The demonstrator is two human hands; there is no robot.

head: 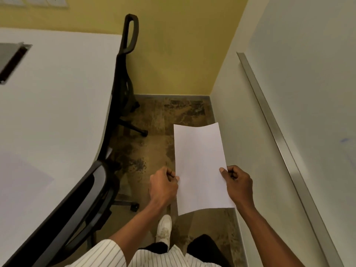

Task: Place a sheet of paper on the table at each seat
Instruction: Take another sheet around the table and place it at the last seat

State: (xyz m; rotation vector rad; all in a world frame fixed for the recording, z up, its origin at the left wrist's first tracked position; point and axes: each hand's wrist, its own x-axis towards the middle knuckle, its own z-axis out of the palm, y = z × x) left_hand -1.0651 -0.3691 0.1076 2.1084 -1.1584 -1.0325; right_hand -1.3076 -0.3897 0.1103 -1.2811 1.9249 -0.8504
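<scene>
A white sheet of paper (200, 168) is held in the air by both hands, above the mottled brown floor (154, 120) and well apart from the table (57, 105). Its left edge is pinched by the left hand (163, 186), whose fingers are curled closed against the thumb on the paper. Its right edge is gripped by the right hand (238, 185), the thumb laid on the upper face and the other fingers folded beneath (those are mostly hidden by the sheet). The far end of the sheet is bowed slightly.

The white table is seen at the left, with a dark rectangular opening (13, 62) set into its top. A second sheet (21, 180) lies flat on the table near its near edge, in front of a black mesh chair (82, 205) that is pushed against the table. A second black chair (125, 74) is seen farther along the same edge. A white shoe (164, 230) and a striped shirt (115, 255) are visible at the bottom, and a white wall with a metal strip (279, 143) is seen at the right.
</scene>
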